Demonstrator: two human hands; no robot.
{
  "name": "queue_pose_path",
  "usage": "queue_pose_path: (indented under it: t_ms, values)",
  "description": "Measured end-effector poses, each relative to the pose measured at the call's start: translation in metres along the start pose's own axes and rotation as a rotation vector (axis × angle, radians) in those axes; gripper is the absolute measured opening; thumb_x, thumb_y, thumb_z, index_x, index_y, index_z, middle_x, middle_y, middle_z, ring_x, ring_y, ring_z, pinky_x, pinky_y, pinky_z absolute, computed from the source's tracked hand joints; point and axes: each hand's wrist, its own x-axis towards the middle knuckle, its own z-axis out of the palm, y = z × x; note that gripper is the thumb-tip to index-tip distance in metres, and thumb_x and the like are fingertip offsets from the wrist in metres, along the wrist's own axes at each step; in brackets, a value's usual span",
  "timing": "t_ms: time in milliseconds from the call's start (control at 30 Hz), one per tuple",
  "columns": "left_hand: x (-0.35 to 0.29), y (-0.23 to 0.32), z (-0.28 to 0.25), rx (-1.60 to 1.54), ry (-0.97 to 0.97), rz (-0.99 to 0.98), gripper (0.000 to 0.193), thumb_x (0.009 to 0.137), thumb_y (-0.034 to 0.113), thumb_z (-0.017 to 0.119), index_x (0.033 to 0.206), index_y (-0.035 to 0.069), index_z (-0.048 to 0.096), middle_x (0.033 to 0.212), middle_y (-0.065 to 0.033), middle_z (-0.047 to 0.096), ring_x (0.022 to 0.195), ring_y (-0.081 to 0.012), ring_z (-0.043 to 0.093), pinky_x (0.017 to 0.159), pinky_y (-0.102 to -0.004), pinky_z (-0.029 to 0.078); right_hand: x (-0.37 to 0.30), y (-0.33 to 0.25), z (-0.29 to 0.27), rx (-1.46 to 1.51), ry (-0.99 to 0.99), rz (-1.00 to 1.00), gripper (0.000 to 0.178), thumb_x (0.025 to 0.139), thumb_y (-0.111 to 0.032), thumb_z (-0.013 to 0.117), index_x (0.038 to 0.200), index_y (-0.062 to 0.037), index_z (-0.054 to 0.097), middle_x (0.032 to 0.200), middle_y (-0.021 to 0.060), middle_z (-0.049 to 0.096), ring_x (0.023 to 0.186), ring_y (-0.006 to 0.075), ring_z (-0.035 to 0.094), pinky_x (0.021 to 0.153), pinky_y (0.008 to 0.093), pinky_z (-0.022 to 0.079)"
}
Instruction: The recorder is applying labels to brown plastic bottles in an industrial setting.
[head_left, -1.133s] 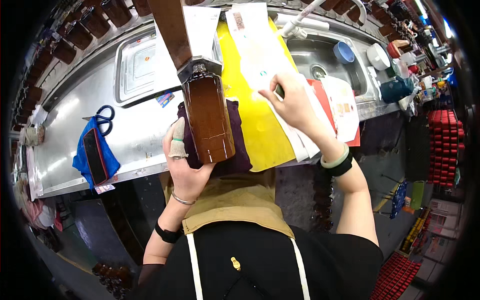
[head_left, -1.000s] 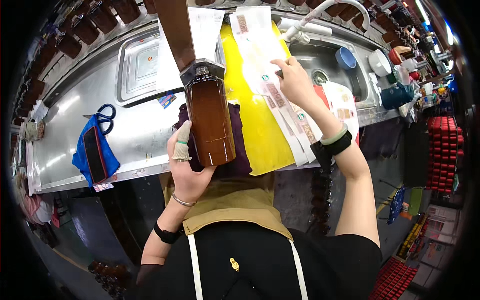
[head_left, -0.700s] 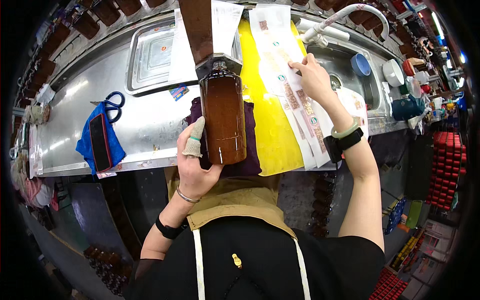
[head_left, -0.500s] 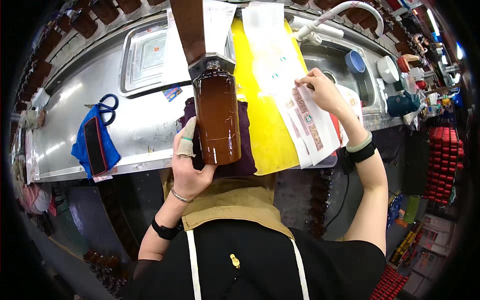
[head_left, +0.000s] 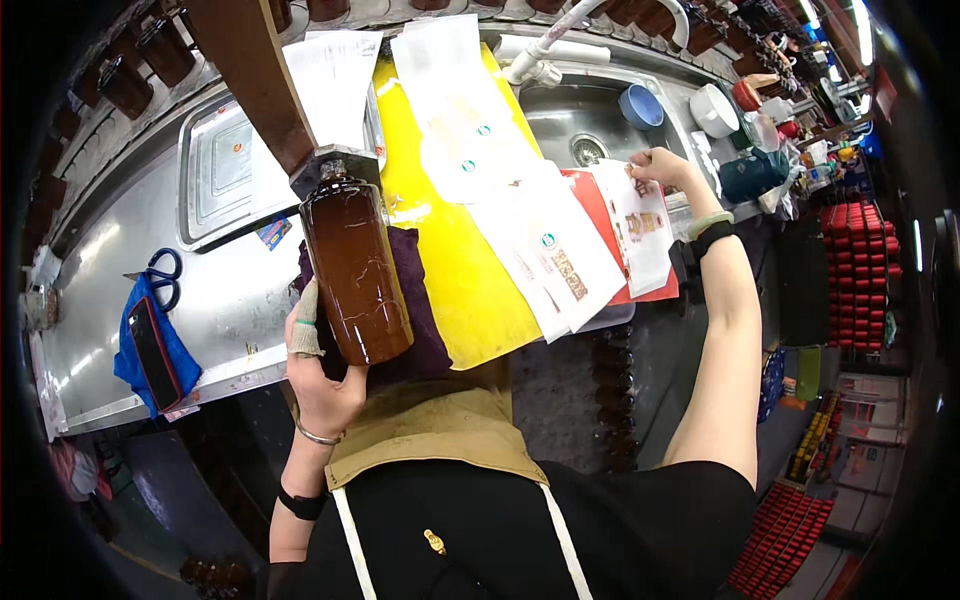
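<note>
My left hand point(head_left: 325, 385), with a pale cloth cover on one finger, grips the lower left side of a glossy brown bottle point(head_left: 358, 275). The bottle's neck meets a metal fitting point(head_left: 335, 165) at the end of a brown bar point(head_left: 250, 75). A dark purple cloth point(head_left: 425, 310) lies behind it. Over at the right, my right hand point(head_left: 660, 168) pinches the top edge of a white sheet with reddish-brown prints point(head_left: 645, 235). That sheet overlaps a red sheet point(head_left: 600, 210). Just left of it are printed white sheets point(head_left: 535, 245), partly on a yellow sheet point(head_left: 480, 310).
A steel sink point(head_left: 560, 110) with a white faucet point(head_left: 545, 50), a blue bowl point(head_left: 640, 106) and a white bowl point(head_left: 713, 110) are at the back right. Scissors point(head_left: 165, 280), a phone point(head_left: 155, 350) on blue cloth and a metal tray point(head_left: 215, 170) occupy the left.
My right hand has moved right, off the sheet with the green mark, onto another printed sheet over the red one. The whole view has turned; my left hand still grips the bottle.
</note>
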Motion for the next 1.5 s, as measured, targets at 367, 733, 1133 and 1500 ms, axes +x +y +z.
queue_pose_path:
  t_ms: [367,733,1133,1500]
  values:
    - [-0.002,0.005,-0.002,-0.014,-0.03,-0.056,0.074,0.085,0.003,0.073,0.153,-0.007,0.045,0.15,-0.023,0.055,0.14,-0.0349,0.053,0.119,-0.041,0.038,0.029,-0.052,0.01,0.044,0.355,-0.126,0.029,0.083,-0.029,0.085,0.088,-0.0029,0.075,0.08,0.012,0.075,0.076,0.0243,0.073,0.074,0.0356,0.055]
    - [0.006,0.012,-0.003,-0.039,0.031,-0.065,0.086,0.073,-0.002,0.081,0.152,-0.002,0.048,0.149,-0.0214,0.057,0.137,-0.0376,0.057,0.115,-0.0423,0.045,0.047,-0.147,0.064,0.144,0.362,-0.311,0.028,0.088,-0.019,0.078,0.111,-0.0019,0.079,0.084,0.0115,0.075,0.076,0.0188,0.07,0.074,0.0338,0.055]
    - [-0.005,-0.003,-0.006,-0.139,-0.046,-0.093,0.09,0.077,0.0,0.081,0.157,-0.006,0.04,0.155,-0.0252,0.052,0.143,-0.0393,0.052,0.118,-0.0406,0.043,-0.199,-0.311,0.062,0.625,0.225,-0.908,0.039,0.103,0.0,0.064,0.141,-0.0007,0.055,0.092,0.0018,0.063,0.088,0.0082,0.061,0.083,0.0222,0.048]
    - [0.05,0.009,-0.001,-0.568,-0.009,-0.407,0.092,0.092,0.023,0.083,0.159,-0.009,0.03,0.148,-0.0223,0.054,0.136,-0.0276,0.056,0.116,-0.0396,0.043,-0.217,-0.366,0.098,0.671,0.099,-0.89,0.038,0.102,-0.005,0.063,0.138,-0.0108,0.059,0.079,0.0078,0.06,0.071,0.0179,0.059,0.07,0.0337,0.05]
